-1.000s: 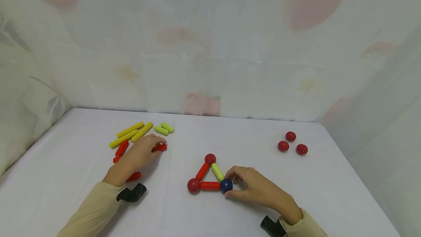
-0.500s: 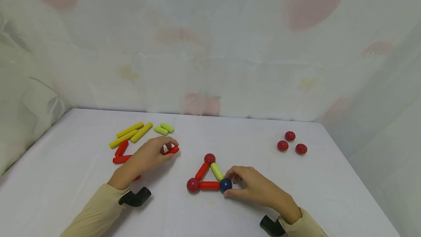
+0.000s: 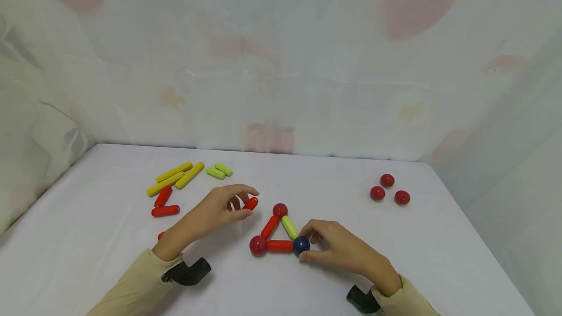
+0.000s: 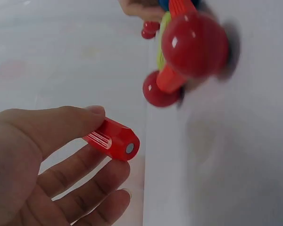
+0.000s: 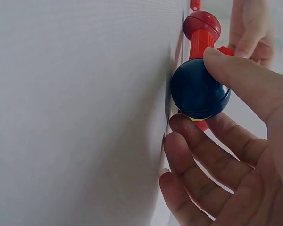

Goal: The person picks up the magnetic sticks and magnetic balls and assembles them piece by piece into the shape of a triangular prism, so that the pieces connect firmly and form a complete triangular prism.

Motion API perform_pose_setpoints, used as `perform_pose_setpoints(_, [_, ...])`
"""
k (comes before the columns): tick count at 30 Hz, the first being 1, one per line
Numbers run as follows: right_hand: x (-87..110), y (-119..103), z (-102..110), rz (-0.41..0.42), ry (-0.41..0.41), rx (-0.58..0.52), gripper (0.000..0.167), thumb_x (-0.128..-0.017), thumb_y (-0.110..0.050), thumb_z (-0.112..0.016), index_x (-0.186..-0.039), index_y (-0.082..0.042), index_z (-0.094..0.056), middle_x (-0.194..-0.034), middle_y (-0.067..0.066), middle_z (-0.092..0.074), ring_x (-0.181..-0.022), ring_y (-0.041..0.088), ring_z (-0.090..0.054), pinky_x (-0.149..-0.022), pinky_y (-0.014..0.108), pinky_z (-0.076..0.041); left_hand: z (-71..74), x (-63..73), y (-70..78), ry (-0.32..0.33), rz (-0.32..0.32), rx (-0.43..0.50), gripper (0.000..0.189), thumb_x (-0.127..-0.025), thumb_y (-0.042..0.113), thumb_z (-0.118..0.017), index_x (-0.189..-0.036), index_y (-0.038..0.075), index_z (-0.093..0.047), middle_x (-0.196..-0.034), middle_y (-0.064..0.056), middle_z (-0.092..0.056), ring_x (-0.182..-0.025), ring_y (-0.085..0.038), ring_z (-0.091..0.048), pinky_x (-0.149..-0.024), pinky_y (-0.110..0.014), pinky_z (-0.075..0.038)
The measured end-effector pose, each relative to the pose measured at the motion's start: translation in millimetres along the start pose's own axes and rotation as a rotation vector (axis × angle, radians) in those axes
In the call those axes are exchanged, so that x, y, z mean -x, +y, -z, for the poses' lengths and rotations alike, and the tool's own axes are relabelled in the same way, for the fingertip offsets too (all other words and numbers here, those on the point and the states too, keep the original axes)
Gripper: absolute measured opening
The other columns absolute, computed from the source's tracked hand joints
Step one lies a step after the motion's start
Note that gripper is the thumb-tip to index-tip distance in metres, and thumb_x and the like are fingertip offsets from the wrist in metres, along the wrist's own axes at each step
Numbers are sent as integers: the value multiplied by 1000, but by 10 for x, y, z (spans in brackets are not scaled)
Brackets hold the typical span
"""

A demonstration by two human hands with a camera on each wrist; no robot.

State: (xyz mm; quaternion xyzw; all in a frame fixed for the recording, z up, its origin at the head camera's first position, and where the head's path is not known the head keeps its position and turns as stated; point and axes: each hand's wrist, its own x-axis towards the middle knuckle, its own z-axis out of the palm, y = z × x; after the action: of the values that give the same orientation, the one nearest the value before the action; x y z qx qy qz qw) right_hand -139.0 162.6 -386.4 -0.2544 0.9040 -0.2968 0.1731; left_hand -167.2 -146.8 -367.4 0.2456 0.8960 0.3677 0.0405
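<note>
My left hand [image 3: 224,208] pinches a red magnetic rod [image 4: 114,139] between thumb and fingers, a round metal disc showing at its end. It is just left of a flat triangle on the table. Two red balls [image 3: 258,245] and a blue ball [image 3: 301,246] form its corners. Two of its sides are red rods [image 3: 280,246]; the third is a short lime rod [image 3: 290,227]. At the blue corner, my right hand [image 3: 340,248] holds the blue ball [image 5: 198,89] between thumb and fingers.
Three yellow rods [image 3: 174,172], two lime rods [image 3: 215,173] and several red rods [image 3: 165,210] lie at the left, one partly hidden by the left forearm. Three loose red balls [image 3: 377,193] sit at the back right. A patterned cloth [image 3: 333,62] hangs behind the white table [image 3: 325,189].
The left hand has carried the red rod rightward from beside the loose rods toward the triangle, uncovering red rods behind it. The right hand stays on the blue ball.
</note>
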Motion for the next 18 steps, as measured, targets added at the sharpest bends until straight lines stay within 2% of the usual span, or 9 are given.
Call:
perform_pose_setpoints(4, [-2, 2, 0, -2, -8, -8, 43, -83, -44, -78, -115, -19, -64, -101, -13, -64, -92, 8, -55, -83, 24, -52, -56, 15, 107, -23, -24, 43, 37, -89, 15, -73, -125, 13, -63, -102, 1, -68, -82, -10, -60, -71, -21, -54])
perform_pose_setpoints(9, [-4, 9, -8, 3, -7, -11, 42, -83, -43, -78, -115, -19, -64, -100, -13, -64, -92, 8, -55, -83, 24, -52, -137, 12, 189, -37, -76, 49, 37, -89, 15, -73, -125, 13, -63, -109, 1, -69, -85, -9, -60, -73, -21, -54])
perform_pose_setpoints(14, [0, 14, -12, 11, 0, -10, 41, -84, -43, -77, -114, -19, -63, -100, -13, -63, -93, 8, -55, -84, 25, -51, -210, 1, 246, -47, -103, 72, 37, -89, 14, -73, -125, 14, -63, -109, 2, -68, -87, -8, -59, -75, -21, -53])
perform_pose_setpoints(18, [-1, 26, -17, 27, 5, -4, 39, -85, -43, -76, -113, -19, -63, -100, -13, -63, -93, 8, -55, -84, 25, -51, -268, -10, 301, -63, -152, 106, 35, -89, 11, -72, -123, 17, -65, -108, 3, -68, -87, -8, -59, -75, -22, -53])
